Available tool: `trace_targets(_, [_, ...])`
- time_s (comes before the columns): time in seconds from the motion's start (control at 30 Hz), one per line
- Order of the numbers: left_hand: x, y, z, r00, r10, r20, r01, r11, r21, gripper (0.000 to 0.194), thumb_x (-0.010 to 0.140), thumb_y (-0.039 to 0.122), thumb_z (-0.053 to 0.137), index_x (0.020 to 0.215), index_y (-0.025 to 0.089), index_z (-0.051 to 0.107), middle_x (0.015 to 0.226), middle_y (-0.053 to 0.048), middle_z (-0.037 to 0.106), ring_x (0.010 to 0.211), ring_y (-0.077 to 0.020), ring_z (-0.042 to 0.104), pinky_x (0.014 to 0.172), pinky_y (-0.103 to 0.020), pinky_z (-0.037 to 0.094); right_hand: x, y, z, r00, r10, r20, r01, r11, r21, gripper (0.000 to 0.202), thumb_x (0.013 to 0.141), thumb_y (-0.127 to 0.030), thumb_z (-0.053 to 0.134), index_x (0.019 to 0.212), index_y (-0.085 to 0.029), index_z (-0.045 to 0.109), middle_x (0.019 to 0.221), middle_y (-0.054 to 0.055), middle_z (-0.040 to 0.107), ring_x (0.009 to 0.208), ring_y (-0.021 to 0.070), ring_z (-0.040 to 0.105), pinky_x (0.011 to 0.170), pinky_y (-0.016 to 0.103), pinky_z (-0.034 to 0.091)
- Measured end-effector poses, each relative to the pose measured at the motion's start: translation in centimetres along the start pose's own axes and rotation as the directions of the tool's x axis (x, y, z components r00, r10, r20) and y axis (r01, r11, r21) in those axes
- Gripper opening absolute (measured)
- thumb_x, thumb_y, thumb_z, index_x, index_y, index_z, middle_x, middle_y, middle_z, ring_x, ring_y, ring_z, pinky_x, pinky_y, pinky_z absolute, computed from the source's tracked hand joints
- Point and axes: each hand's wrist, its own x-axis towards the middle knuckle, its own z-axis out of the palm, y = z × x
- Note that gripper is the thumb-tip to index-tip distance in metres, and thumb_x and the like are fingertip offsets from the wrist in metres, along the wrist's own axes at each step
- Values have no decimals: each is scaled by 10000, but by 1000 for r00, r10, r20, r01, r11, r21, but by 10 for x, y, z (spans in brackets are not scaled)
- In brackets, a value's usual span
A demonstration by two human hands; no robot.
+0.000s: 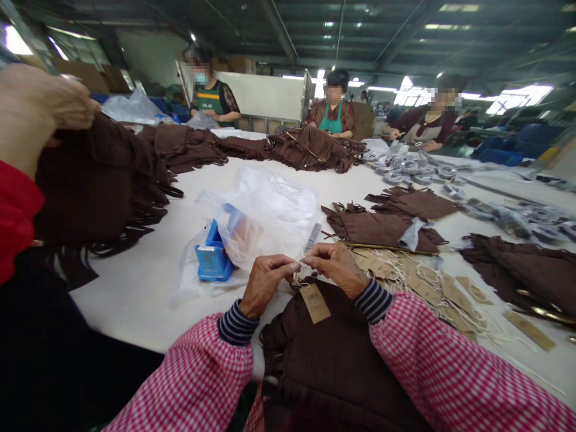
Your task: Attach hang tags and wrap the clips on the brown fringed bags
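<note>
A dark brown cloth bag (pixel 333 360) lies against my front at the table edge. A tan paper tag (pixel 315 303) hangs over its top on a white string (pixel 302 279). My left hand (pixel 270 279) pinches the string between thumb and fingertips. Close beside it, my right hand (pixel 337 267) pinches the string too, and the fingertips of both hands nearly meet above the tag. Just beyond my hands are clear plastic bags (pixel 270 210) and a blue tape dispenser (pixel 215 255). Many tan tags (pixel 418 282) with white strings are piled right of my right hand.
Fringed brown bags lie at the right (pixel 387 228) and along the back (pixel 310 147) of the white table (pixel 135 300). Wrapped grey coils (pixel 414 165) spread at the back right. A red-sleeved person's hand (pixel 45 102) holds brown bags at the left. Three people are across the table.
</note>
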Motion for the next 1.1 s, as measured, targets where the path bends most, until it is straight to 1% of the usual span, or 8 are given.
trace_targets(0.1, [1, -2, -1, 999, -45, 22, 47, 993, -109, 135, 777, 264, 686, 753, 151, 756, 735, -33, 703, 604, -105, 521, 517, -203, 327, -4, -1, -5, 1000, 5, 21, -2, 992, -123, 244, 792, -368, 665, 730, -133, 644, 603, -22, 550, 534, 94, 454, 515, 229, 346])
trace_targets(0.23, [1, -4, -2, 979, -92, 184, 146, 939, -310, 153, 826, 279, 666, 773, 138, 692, 875, -61, 711, 738, -115, 580, 590, -196, 391, -27, -8, -12, 989, -125, 81, 145, 924, -353, 158, 857, -304, 625, 829, -152, 658, 735, 4, 610, 669, 130, 530, 622, 256, 401])
trace_targets(0.43, [-1, -3, -4, 944, -93, 318, 249, 834, -493, 175, 838, 320, 695, 809, 154, 647, 941, -69, 728, 806, -141, 634, 723, -249, 478, -72, -12, -9, 930, -116, 349, 336, 655, -677, 268, 816, -197, 684, 1076, -221, 621, 1123, 58, 605, 1013, 222, 553, 854, 336, 465])
trace_targets(0.63, [-2, -1, -5, 948, -38, 315, 193, 858, -477, 131, 775, 203, 652, 846, 123, 728, 1243, -145, 692, 888, -150, 636, 669, -214, 433, -72, 6, -1, 928, -143, 344, 370, 455, -810, 258, 890, -86, 492, 1107, -178, 596, 1095, 90, 591, 1026, 228, 531, 859, 342, 475])
trace_targets(0.77, [0, -4, -3, 977, -16, 210, 108, 893, -436, 167, 683, 115, 616, 777, 124, 753, 1164, -132, 729, 735, -127, 581, 607, -225, 382, -67, 3, 0, 947, -128, 296, 318, 524, -790, 131, 925, -246, 576, 1048, -212, 603, 1061, 53, 599, 984, 213, 543, 813, 319, 450])
trace_targets(0.87, [1, -8, -1, 990, 38, 134, 11, 939, -344, 170, 669, 79, 583, 691, 134, 743, 1079, -107, 753, 651, -107, 526, 565, -228, 333, -62, 2, 6, 983, -85, 162, 181, 577, -797, 156, 889, -302, 642, 1004, -208, 598, 993, 40, 618, 901, 202, 558, 757, 311, 411])
trace_targets(1.0, [0, -7, -1, 979, 160, 123, -128, 963, -238, 148, 670, 71, 621, 640, 157, 738, 1112, -104, 736, 961, -223, 622, 731, -280, 436, -52, 10, 11, 1000, -13, 13, 18, 731, -682, 333, 759, -214, 711, 1061, -202, 572, 823, -11, 632, 738, 167, 557, 658, 280, 363])
trace_targets(1.1, [-1, -5, -1, 975, 175, 139, -143, 966, -214, 124, 675, 90, 664, 602, 166, 730, 1154, -117, 711, 1161, -303, 579, 868, -354, 453, -46, 13, 3, 999, 30, 28, -14, 899, -438, 269, 727, -148, 666, 985, -189, 601, 701, -44, 600, 637, 133, 531, 593, 249, 357])
